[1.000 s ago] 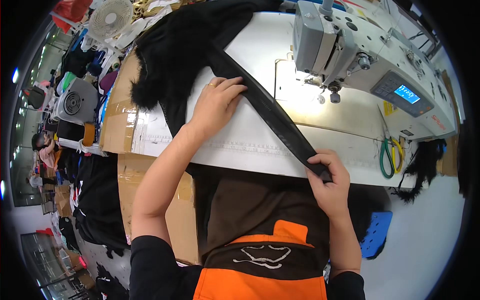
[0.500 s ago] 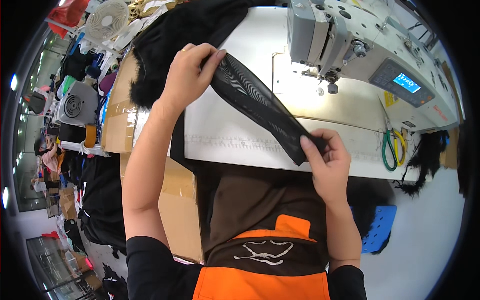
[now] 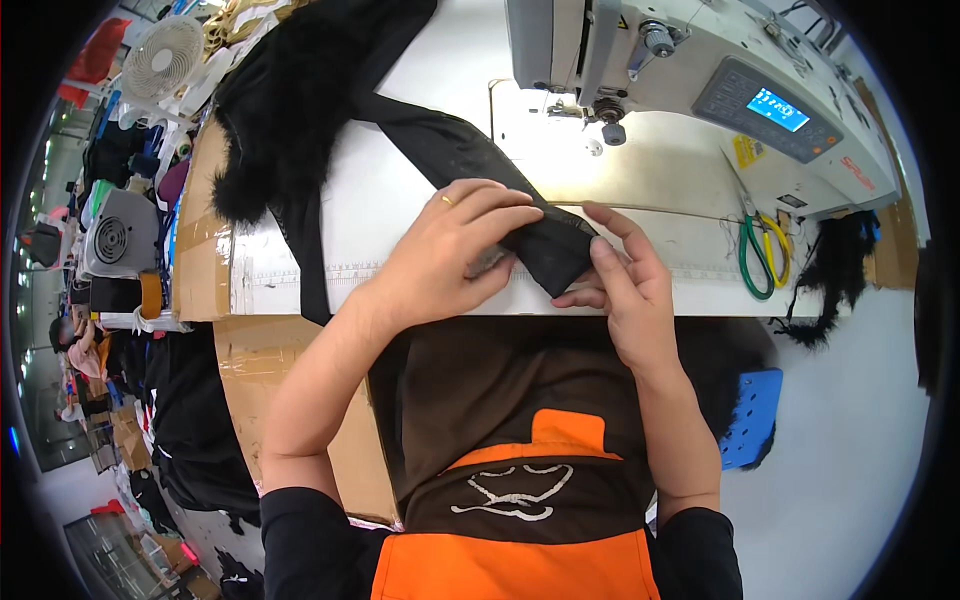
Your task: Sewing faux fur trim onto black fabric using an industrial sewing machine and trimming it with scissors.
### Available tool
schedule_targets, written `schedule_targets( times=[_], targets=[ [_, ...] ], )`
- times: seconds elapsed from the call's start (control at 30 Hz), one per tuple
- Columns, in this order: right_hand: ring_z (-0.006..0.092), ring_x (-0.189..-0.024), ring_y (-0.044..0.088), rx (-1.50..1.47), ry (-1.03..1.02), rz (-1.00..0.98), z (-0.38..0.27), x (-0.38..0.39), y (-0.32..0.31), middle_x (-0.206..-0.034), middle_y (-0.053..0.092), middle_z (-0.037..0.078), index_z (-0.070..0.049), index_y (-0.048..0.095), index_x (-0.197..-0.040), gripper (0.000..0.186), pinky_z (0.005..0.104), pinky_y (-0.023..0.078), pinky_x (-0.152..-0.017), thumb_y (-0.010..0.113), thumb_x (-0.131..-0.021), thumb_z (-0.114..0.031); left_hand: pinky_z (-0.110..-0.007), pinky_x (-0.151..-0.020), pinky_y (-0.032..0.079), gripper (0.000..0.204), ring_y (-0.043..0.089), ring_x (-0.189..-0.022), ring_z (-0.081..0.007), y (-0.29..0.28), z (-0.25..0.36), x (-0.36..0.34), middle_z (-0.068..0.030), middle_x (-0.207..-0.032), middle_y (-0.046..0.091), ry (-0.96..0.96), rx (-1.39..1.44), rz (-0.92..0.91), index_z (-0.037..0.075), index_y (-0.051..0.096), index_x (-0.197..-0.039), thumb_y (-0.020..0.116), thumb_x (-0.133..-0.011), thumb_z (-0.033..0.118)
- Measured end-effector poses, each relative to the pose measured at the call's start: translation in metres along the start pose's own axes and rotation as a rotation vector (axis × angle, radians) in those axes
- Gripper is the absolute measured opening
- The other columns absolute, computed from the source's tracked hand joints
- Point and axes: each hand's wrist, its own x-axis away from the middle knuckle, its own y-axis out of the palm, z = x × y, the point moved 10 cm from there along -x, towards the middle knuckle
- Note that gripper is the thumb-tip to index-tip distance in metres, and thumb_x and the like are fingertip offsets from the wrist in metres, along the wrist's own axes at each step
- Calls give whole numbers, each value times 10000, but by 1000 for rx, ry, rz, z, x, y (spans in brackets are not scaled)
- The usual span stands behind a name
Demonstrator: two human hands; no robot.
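At the near edge of the white tabletop, both hands close on the end of a long black fabric strip. The left hand lies over the strip, its fingers curled down across the cloth and its grip shut on it; a ring shows on one finger. The right hand meets it from the other side, thumb and fingertips pinching the strip's blunt end, so that grip is closed on the same cloth. Between the two hands the end of the strip is folded or bunched; which, I cannot tell. From the left grip the strip runs up and away to the left, lying flat on the tabletop until it joins a heap of black furry cloth at the far left corner. Beyond the right grip stands a grey-white sewing machine with a small lit blue screen. To the right of the right grip, green-handled scissors lie on the tabletop.
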Motion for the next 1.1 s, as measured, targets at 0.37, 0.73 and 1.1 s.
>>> schedule_targets(
  times=[0.37,0.73,1.1],
  targets=[
    [241,-962,759,-449,262,-144,39,23,46,-1217,730,194,14,512,-1491,442,402,667,-803,553,-1117,-217,-422,-767,565,223,676,-736,-384,-36,-20,-32,-158,-805,697,-170,147,-51,11,726,-1005,578,-840,35],
    [163,-797,770,144,383,-396,54,80,1,-1058,785,142,2,666,-1357,382,288,631,-696,667,-1078,-259,-509,-999,468,198,618,-1111,-409,-3,-31,-22,-168,-1174,665,73,-376,102,16,662,-1037,666,-842,-17],
    [254,-944,694,1213,-693,1012,-200,92,-349,-1075,738,144,-5,741,-1201,273,365,547,-881,725,-1000,-189,-416,-1206,383,418,519,-1448,-377,-48,-115,21,-210,-1530,564,-253,-292,149,-15,581,-1442,600,-1026,23]
  ],
)
